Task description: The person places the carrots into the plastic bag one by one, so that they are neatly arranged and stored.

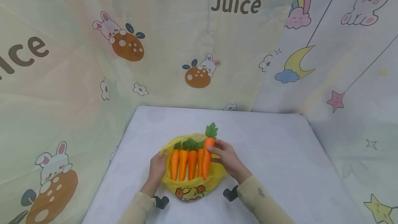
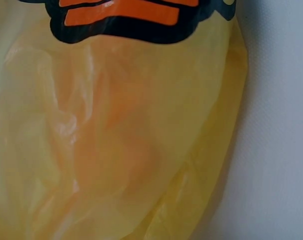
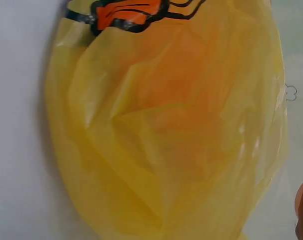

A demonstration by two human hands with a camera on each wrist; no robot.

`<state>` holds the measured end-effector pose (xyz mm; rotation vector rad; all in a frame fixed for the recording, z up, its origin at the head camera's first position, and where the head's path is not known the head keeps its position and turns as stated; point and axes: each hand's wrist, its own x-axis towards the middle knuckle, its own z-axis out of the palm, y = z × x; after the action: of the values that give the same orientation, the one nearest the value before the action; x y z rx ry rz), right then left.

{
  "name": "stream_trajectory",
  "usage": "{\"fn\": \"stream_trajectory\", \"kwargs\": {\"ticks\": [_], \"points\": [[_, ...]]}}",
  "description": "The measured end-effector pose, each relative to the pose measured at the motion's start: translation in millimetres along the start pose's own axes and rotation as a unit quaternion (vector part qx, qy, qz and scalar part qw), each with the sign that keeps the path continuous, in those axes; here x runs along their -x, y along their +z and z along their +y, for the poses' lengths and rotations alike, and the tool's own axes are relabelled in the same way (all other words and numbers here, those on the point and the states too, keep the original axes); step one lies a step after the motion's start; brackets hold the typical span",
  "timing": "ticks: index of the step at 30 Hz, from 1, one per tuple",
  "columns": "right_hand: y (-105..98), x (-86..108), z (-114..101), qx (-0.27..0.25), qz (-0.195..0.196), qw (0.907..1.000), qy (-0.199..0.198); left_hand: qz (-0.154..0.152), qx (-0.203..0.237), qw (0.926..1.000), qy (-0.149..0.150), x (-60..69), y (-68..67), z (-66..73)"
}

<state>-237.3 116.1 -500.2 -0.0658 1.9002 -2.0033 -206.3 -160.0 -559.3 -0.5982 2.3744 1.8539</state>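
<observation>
A yellow plastic bag (image 1: 217,177) with a printed cartoon figure lies mouth-up on the white table. Inside its mouth several orange carrots (image 1: 183,164) stand side by side, their green tops at the far end. My left hand (image 1: 157,168) grips the bag's left rim. Between thumb and fingers, my right hand (image 1: 229,159) holds one carrot (image 1: 206,163) at the row's right end, its leafy top above the rim and its lower end over the bag opening. Both wrist views are filled by the bag's side (image 2: 191,115), with orange showing through the plastic (image 3: 186,95).
The white table (image 1: 273,155) stretches around the bag on every side. Behind and beside it hang cloth walls (image 1: 168,20) printed with rabbits, stars and the word Juice. A dark wrist mount (image 1: 230,194) sits by each cuff.
</observation>
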Motion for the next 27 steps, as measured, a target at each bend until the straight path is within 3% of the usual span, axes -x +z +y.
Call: {"fn": "stream_trajectory", "kwargs": {"ticks": [7,13,19,24,27], "points": [[6.8,-12.0,0.3,-0.040,0.069,0.9968,0.002,0.001,0.001,1.0000,0.004,-0.2,-0.3,-2.1],[8.4,-16.9,12.1,-0.010,0.123,0.9922,0.016,0.003,-0.005,1.0000,0.007,-0.2,-0.5,-4.4],[9.1,-17.6,27.8,0.086,0.146,0.9854,0.016,0.000,-0.003,1.0000,0.001,0.4,-0.7,-2.7],[10.6,-19.2,39.1,0.222,0.162,0.9616,0.001,-0.002,0.006,1.0000,0.000,-1.1,-0.5,-4.9],[11.9,-19.6,41.4,0.268,0.165,0.9492,-0.011,-0.001,0.007,1.0000,0.000,-2.1,0.0,-5.1]]}}
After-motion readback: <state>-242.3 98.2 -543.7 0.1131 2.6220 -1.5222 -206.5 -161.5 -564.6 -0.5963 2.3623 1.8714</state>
